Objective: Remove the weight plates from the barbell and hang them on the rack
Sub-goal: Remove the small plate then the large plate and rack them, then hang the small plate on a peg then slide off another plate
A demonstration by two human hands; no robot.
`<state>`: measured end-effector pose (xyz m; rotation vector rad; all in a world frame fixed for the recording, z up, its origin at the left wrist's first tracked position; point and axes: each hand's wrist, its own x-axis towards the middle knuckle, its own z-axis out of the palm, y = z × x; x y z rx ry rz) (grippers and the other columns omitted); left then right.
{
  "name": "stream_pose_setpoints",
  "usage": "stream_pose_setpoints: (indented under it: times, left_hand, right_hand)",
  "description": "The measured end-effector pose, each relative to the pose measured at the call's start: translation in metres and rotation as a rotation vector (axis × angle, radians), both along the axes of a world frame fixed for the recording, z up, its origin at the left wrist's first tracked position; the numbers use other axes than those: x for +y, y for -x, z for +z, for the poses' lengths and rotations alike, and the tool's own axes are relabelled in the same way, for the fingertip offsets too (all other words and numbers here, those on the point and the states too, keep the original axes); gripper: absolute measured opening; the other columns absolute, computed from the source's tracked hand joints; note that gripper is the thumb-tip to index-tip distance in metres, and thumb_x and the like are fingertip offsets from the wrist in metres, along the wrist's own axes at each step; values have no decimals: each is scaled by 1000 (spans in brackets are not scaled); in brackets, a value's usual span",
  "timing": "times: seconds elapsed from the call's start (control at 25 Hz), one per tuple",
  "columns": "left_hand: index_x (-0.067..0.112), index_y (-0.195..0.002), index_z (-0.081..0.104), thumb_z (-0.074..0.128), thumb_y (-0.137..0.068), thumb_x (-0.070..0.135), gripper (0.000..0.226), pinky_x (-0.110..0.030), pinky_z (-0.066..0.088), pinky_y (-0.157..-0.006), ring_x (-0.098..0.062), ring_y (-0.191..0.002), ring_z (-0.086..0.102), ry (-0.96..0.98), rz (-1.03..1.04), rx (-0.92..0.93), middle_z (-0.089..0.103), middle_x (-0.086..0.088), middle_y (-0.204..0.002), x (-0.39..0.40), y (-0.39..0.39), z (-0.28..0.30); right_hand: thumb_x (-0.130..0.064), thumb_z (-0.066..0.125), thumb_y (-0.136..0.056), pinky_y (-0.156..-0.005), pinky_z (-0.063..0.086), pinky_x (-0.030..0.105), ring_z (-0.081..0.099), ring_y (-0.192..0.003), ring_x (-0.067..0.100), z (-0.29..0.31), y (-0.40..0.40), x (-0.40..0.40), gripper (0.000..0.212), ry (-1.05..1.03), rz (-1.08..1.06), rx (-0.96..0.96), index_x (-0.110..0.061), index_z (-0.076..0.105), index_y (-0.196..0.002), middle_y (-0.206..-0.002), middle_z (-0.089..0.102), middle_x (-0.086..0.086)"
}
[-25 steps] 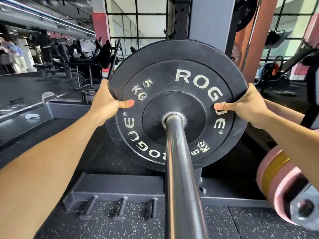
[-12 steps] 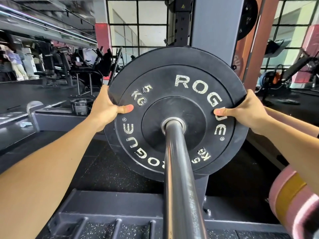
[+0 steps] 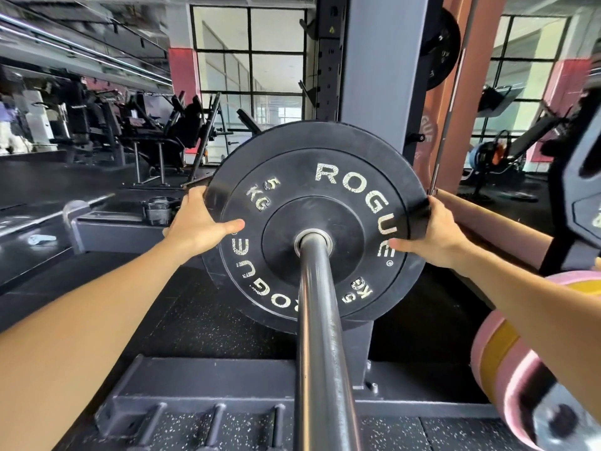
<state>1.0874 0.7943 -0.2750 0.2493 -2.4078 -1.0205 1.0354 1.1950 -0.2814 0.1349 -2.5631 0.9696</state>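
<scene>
A black 5 kg Rogue weight plate (image 3: 312, 190) sits on the steel barbell sleeve (image 3: 320, 336), which runs from the bottom of the view up to the plate's hub. My left hand (image 3: 198, 226) grips the plate's left rim, thumb on the face and fingers behind. My right hand (image 3: 437, 236) grips the right rim the same way. Behind the plate rises the grey rack upright (image 3: 377, 66), with another black plate (image 3: 439, 50) hung high on its right side.
A grey rack base (image 3: 208, 379) with several short pegs lies on the speckled rubber floor below. At lower right is a pink and yellow plate (image 3: 507, 362). A dark plate (image 3: 582, 190) is at the right edge. Gym machines stand at the back left.
The view has tilted and the plate sits lower in the frame. Both hands have kept their grip on the rim and slipped lower round it.
</scene>
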Motion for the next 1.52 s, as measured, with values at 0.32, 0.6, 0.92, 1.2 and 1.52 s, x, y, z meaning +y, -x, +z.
stream_pose_setpoints:
  times: [0.32,0.6,0.92,1.2,1.52]
  left_hand:
    - [45,-130,48,79,-68,61,70,-33,32,-95,-12,-124,42,150,-287,-55,43,8,-144,35,-51,65]
    - [39,-135,48,77,-71,61,73,-34,33,-102,-16,-135,40,159,-311,-81,43,9,-146,78,-65,237]
    - [37,-138,45,76,-72,61,77,-32,33,-95,-18,-131,43,219,-294,-32,43,6,-147,103,-64,523]
    - [31,-135,49,78,-73,54,72,-28,31,-96,-10,-124,43,266,-286,70,48,5,-141,111,-69,732]
    - [38,-138,43,76,-69,63,81,-35,36,-98,-18,-131,43,279,-339,63,41,4,-150,147,-94,769]
  right_hand:
    - [-60,74,-73,-97,44,39,56,-116,25,82,-61,7,71,-151,110,47,-23,54,-129,-128,59,2]
    - [-61,73,-73,-102,45,40,60,-107,25,251,-67,16,75,-200,189,-21,-30,49,-136,-138,54,-1]
    - [-62,72,-73,-108,36,46,53,-123,22,529,-58,24,71,-322,219,60,-33,51,-134,-139,54,-5]
    - [-61,72,-73,-111,35,44,51,-128,20,737,-50,30,77,-306,249,138,-32,47,-140,-142,53,-3]
    - [-67,71,-71,-111,31,43,52,-126,22,780,-101,78,78,-294,139,91,-38,45,-138,-135,58,-10]
